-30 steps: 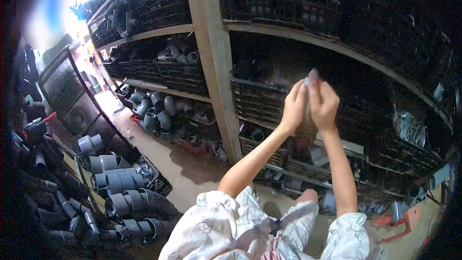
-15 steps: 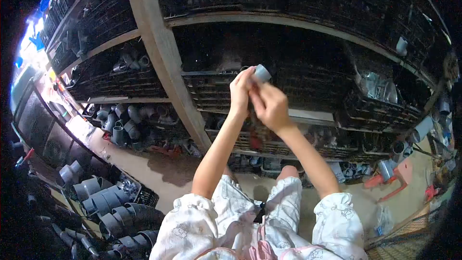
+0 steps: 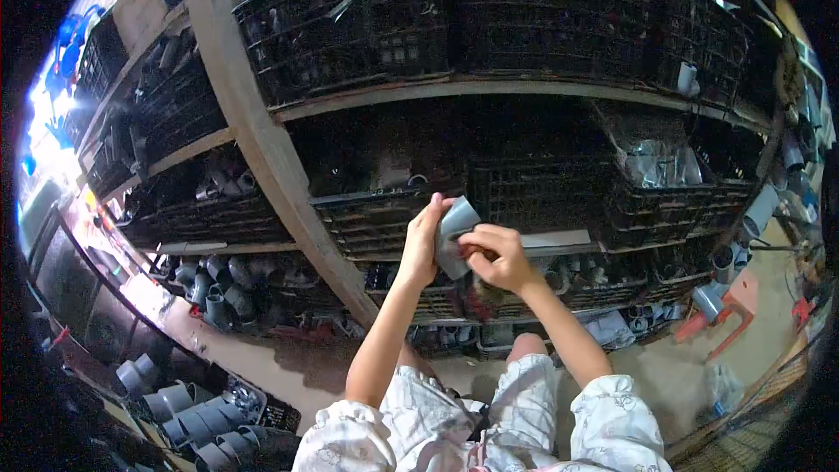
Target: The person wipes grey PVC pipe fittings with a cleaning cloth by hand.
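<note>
A grey plastic pipe fitting [image 3: 454,234] is held up at chest height in front of the shelves. My left hand [image 3: 423,243] grips it from the left side, fingers behind and thumb along its edge. My right hand [image 3: 495,255] is closed, its curled fingertips pressed against the fitting's right side. Beneath the right hand hangs a dark brownish-red rag [image 3: 481,295], partly hidden by the hand and blurred.
Wooden shelving with a slanting post [image 3: 262,153] carries black crates [image 3: 546,201] of fittings. A crate with clear plastic bags [image 3: 660,166] is at right. Grey pipe fittings [image 3: 197,419] are piled at lower left. A red stool [image 3: 738,310] is on the floor at right.
Both hands have come down in view with the fitting, which now shows more of its side. My right hand has shifted along the fitting, and the camera view has tilted up.
</note>
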Demonstrator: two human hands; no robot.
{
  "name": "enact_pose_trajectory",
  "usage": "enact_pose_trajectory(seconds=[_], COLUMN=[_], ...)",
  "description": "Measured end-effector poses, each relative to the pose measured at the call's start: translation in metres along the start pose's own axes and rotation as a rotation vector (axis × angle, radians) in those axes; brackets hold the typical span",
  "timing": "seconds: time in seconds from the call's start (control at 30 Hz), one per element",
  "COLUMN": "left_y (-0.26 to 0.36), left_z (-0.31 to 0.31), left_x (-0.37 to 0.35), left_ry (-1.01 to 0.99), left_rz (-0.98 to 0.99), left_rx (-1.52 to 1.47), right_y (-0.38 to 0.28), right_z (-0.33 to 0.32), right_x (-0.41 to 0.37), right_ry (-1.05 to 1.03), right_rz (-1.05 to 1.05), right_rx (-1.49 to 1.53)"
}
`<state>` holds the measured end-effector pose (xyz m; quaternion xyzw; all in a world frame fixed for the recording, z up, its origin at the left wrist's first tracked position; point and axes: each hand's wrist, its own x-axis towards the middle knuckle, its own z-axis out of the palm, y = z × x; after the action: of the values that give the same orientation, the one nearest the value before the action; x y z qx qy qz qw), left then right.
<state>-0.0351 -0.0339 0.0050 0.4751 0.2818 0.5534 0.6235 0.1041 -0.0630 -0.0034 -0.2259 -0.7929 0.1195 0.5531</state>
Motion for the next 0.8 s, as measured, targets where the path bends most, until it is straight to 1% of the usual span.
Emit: enact_pose_trajectory(seconds=[0.03, 0.1, 0.17, 0.2, 0.23, 0.3, 0.33, 0.37, 0.43, 0.47, 0.5, 0.57, 0.6, 0.63, 0.7, 0.73, 0.77, 0.8], left_y=[0.001, -0.006, -0.014, -0.017, -0.018, -0.015, -0.009, -0.013, -0.006, -0.009, -0.011, -0.014, -0.018, -0.022, -0.023, -0.025, -0.027, -0.025], left_z=[0.005, 0.004, 0.004, 0.005, 0.007, 0.007, 0.010, 0.005, 0.017, 0.015, 0.017, 0.023, 0.022, 0.023, 0.022, 0.021, 0.017, 0.013], left_x=[-0.004, 0.000, 0.008, 0.010, 0.010, 0.007, 0.004, 0.006, -0.002, -0.002, -0.005, -0.010, -0.010, -0.010, -0.011, -0.008, -0.005, -0.004], left_ry=[0.030, 0.101, 0.064, 0.044, 0.023, -0.020, -0.055, -0.133, -0.120, -0.195, -0.214, -0.254, -0.264, -0.218, -0.221, -0.209, -0.195, -0.206], left_rz=[0.047, 0.081, 0.119, 0.136, 0.126, 0.106, 0.046, 0.008, -0.046, -0.075, -0.032, 0.054, 0.096, 0.094, 0.144, 0.186, 0.228, 0.290], left_rx=[0.057, 0.082, 0.118, 0.136, 0.076, -0.045, -0.104, -0.187, -0.225, -0.314, -0.310, -0.300, -0.251, -0.181, -0.098, -0.053, -0.007, 0.089], right_y=[0.006, 0.005, 0.000, -0.003, -0.004, -0.003, -0.003, -0.002, -0.001, -0.002, -0.003, 0.004, 0.008, 0.009, 0.002, -0.002, -0.004, -0.006], right_z=[-0.004, -0.004, 0.009, 0.012, 0.014, 0.014, 0.012, 0.010, 0.006, 0.004, 0.001, 0.000, 0.001, 0.001, -0.002, 0.001, 0.005, 0.005], right_x=[0.002, 0.003, 0.003, 0.003, 0.001, -0.008, -0.011, -0.012, -0.012, -0.006, -0.002, 0.002, 0.003, 0.005, 0.005, 0.004, -0.003, -0.005], right_ry=[0.076, 0.163, 0.324, 0.355, 0.352, 0.177, 0.101, 0.135, 0.194, 0.292, 0.403, 0.505, 0.541, 0.565, 0.436, 0.400, 0.316, 0.297], right_rz=[-0.036, 0.007, 0.006, 0.012, 0.002, -0.141, -0.221, -0.157, -0.032, 0.061, 0.129, 0.211, 0.276, 0.319, 0.289, 0.138, 0.099, 0.101], right_rx=[0.016, -0.086, -0.068, -0.128, -0.151, -0.262, -0.295, -0.247, -0.150, -0.056, -0.043, -0.038, 0.032, 0.154, 0.020, -0.055, -0.095, -0.076])
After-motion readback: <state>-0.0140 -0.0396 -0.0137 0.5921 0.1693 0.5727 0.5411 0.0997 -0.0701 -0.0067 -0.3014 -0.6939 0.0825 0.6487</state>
